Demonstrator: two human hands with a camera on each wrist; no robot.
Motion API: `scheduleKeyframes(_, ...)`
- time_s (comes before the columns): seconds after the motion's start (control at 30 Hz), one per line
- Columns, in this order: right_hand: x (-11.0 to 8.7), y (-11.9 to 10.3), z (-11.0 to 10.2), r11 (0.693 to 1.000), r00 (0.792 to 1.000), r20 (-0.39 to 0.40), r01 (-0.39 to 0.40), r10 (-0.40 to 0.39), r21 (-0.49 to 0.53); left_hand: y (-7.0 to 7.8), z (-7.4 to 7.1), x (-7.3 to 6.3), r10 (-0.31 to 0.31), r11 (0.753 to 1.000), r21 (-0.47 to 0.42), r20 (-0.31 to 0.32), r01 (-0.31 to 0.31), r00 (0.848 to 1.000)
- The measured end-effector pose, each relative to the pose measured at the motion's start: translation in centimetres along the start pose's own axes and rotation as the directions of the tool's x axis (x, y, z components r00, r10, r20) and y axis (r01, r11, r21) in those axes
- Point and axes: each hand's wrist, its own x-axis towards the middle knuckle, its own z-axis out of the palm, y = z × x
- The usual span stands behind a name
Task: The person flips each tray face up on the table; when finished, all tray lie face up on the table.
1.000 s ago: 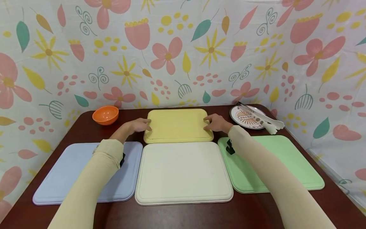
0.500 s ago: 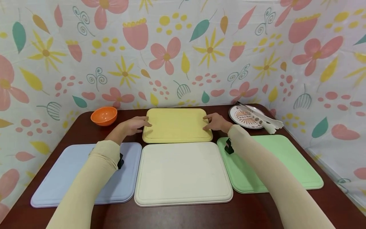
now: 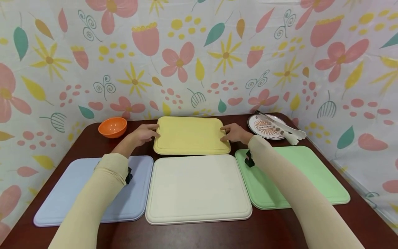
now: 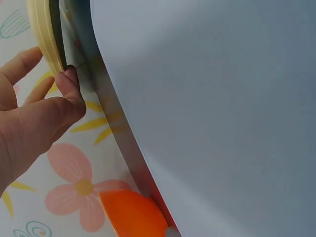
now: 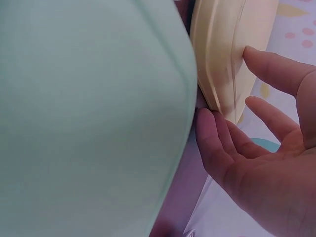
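Note:
A yellow rectangular board (image 3: 191, 135) with rounded corners lies at the back middle of the table, in the head view. My left hand (image 3: 141, 135) pinches its left edge; in the left wrist view two fingers meet the board's rim and other fingertips (image 4: 68, 81) reach to its underside, where a dark gap shows. At the opposite edge my right hand (image 3: 234, 133) holds the board, its upper fingers on the face and lower fingertips (image 5: 206, 116) tucked at the bottom rim. Directly in front lies a white board (image 3: 199, 188), separated from the yellow one by a thin dark strip.
A blue board (image 3: 74, 186) lies under my left forearm and a green board (image 3: 311, 173) under my right. An orange bowl (image 3: 112, 128) stands back left. Tongs (image 3: 293, 133) rest across a patterned plate (image 3: 264, 128) at back right. A flowered cloth (image 3: 199, 52) hangs behind.
My left fingers have drawn back from the board's top to its left edge. The yellow board's left side has shifted slightly up and away, widening the strip before the white board.

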Motion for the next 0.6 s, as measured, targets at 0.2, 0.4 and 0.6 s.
scheduleKeyframes(0.2, -0.3, -0.1, -0.1, 0.999, 1.000, 0.010, -0.005, 0.005, 0.038, 0.2, -0.2, -0.3, 0.016, 0.999, -0.033, -0.022, -0.017, 1.000)
scheduleKeyframes(0.4, -0.4, -0.1, -0.1, 0.998, 0.999, 0.028, -0.027, 0.026, 0.062, 0.9, -0.3, -0.8, 0.035, 0.997, -0.074, -0.051, -0.039, 0.998)
scheduleKeyframes(0.6, -0.6, 0.1, -0.2, 0.997, 0.999, 0.028, -0.038, 0.036, 0.068, 1.8, -0.2, -1.3, 0.059, 0.994, -0.089, -0.063, -0.065, 0.996)
